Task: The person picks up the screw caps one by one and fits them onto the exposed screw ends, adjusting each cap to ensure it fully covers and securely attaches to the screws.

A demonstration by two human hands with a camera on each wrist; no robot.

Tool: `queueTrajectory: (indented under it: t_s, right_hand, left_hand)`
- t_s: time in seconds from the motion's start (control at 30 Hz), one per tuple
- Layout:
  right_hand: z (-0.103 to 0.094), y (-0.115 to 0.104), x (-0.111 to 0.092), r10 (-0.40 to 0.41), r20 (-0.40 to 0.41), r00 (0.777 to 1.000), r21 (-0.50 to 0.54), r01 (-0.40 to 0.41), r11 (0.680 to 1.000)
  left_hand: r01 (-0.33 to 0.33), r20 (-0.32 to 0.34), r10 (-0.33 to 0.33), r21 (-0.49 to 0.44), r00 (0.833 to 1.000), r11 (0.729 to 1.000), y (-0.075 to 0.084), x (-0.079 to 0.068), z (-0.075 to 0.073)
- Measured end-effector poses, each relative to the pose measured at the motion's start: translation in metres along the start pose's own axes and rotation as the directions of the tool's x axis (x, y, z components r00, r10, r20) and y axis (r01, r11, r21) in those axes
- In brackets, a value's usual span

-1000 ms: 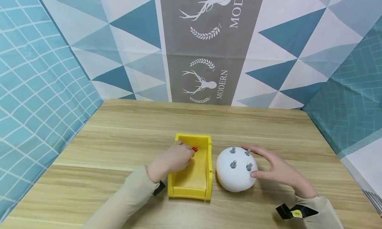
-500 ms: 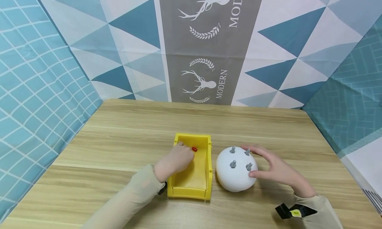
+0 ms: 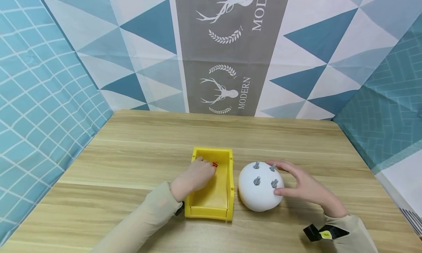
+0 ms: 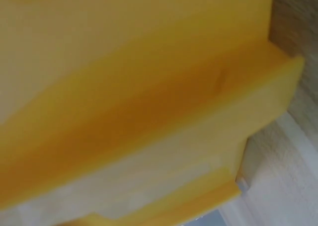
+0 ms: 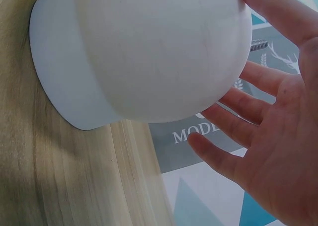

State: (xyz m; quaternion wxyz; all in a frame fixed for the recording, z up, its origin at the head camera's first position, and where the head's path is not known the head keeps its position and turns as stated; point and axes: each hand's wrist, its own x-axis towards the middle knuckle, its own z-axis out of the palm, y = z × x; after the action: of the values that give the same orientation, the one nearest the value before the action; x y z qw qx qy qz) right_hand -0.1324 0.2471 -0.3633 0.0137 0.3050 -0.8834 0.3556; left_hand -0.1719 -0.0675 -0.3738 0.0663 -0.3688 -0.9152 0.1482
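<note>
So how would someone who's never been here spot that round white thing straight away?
On the wooden table, find the yellow bin. Just right of it sits the round white thing, with the person's right hand at its side. Four grey bolts stick up from its top, unlike the boxy, open-topped bin.

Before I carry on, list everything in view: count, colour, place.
Box: one, yellow, mid-table
Small piece: one visible, red, in the box's far half
Dome: one, white, right of the box
Screws: four, grey, on the dome's top
Table: one, wood-coloured, under box and dome
Back cloth: one, blue, white and grey, behind table
Left cloth: one, light blue with white grid, left
Right cloth: one, teal, right
Wrist gear: two, black, at the cuffs
Sleeves: two, beige, lower edge
Left hand: one, bare, in the box, fingertips hidden
Right hand: one, bare, touching the dome's right side
</note>
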Motion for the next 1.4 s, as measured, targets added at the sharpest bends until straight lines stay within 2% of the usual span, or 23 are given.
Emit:
queueTrajectory:
  t_s: [0.23,0.43,0.6,1.0,1.17,1.4]
  right_hand:
    - [0.000,0.000,0.000,-0.010,-0.004,1.000,0.006,0.010,1.000]
    - [0.000,0.000,0.000,-0.020,-0.006,1.000,0.010,0.020,1.000]
    - [0.000,0.000,0.000,-0.021,0.001,1.000,0.005,0.021,1.000]
    - [0.000,0.001,0.000,-0.020,0.001,1.000,0.006,0.020,1.000]
    - [0.001,0.001,0.000,-0.007,0.005,1.000,0.005,0.007,1.000]
    - [0.001,-0.001,-0.001,0.015,0.000,1.000,0.031,-0.015,0.999]
  left_hand:
    - [-0.019,-0.034,0.018,-0.015,0.999,1.000,-0.001,-0.002,-0.002]
    - [-0.040,-0.032,0.039,-0.023,0.999,0.999,-0.002,-0.003,-0.009]
    - [-0.057,-0.042,0.055,-0.030,0.998,0.998,-0.003,-0.004,-0.019]
    - [-0.055,-0.011,0.054,-0.153,0.998,0.987,-0.010,-0.010,-0.044]
    - [-0.056,-0.069,0.044,-0.184,0.997,0.981,-0.012,-0.010,-0.052]
    - [-0.085,-0.165,0.067,-0.105,0.984,0.991,-0.013,-0.008,-0.062]
